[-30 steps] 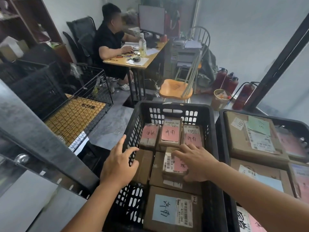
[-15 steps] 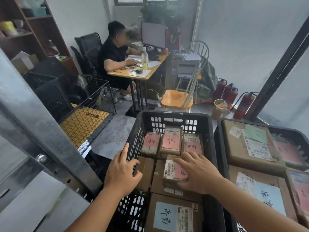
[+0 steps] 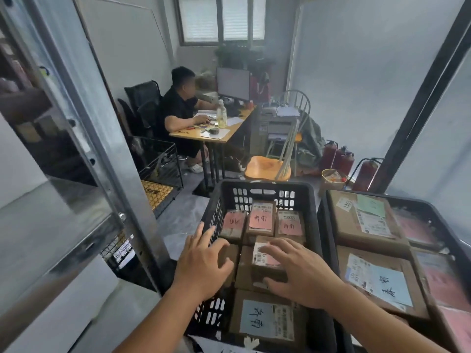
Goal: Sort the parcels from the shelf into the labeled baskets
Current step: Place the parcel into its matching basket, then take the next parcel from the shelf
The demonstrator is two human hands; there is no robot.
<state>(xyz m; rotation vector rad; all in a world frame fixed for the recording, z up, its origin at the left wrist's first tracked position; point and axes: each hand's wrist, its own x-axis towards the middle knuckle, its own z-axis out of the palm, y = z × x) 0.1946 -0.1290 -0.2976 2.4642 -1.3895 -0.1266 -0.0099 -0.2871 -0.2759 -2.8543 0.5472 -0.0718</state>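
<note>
A black plastic basket (image 3: 265,185) in front of me holds several brown parcels. Three pink-labelled parcels (image 3: 261,220) stand in its far row, and a blue-labelled parcel (image 3: 265,319) lies nearest me. On top in the middle lies a small parcel (image 3: 262,258) with a barcode and a pink label. My right hand (image 3: 300,273) lies spread over this parcel, thumb against its near side. With its fingers straight, my left hand (image 3: 204,261) rests on the basket's left rim. A second black basket (image 3: 323,225) to the right holds bigger boxes, one with a blue label (image 3: 382,281).
A metal shelf post (image 3: 102,174) and shelf boards stand close on my left. Behind them is a black wire cage (image 3: 160,159). Beyond the baskets a person sits at a wooden desk (image 3: 229,131), with a wooden chair (image 3: 267,166), red fire extinguishers (image 3: 339,159) and a waste bin (image 3: 331,179).
My view has tilted upward and shifted. My right hand has slid further left over the small parcel. My left hand has stayed at the basket's left rim.
</note>
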